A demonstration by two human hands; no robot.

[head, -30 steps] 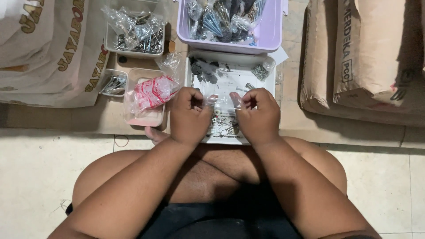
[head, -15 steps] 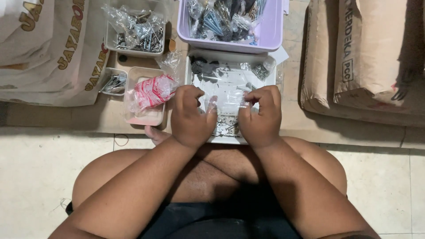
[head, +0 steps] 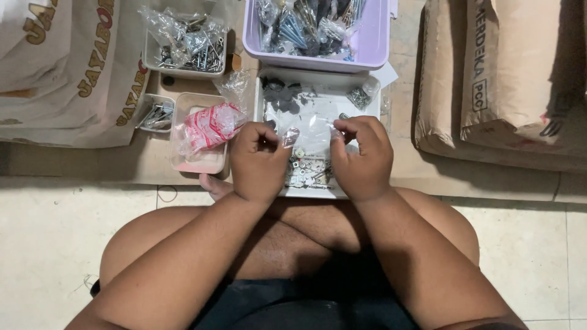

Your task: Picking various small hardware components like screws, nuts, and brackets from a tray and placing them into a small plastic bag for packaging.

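A seated person's left hand (head: 260,160) and right hand (head: 362,157) each pinch one side of a small clear plastic bag (head: 310,131), fingers clamped on it, above the near edge of a white tray (head: 269,98) on the floor. Nuts and washers (head: 304,172) lie in the tray below. A lilac tub (head: 318,58) of bagged screws sits beyond; a pink tray (head: 205,164) with a red-printed bag (head: 208,125) lies just left.

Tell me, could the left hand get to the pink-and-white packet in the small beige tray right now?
Probably not at once: the left hand is pinching the clear plastic bag. The packet lies uncovered just beside it.
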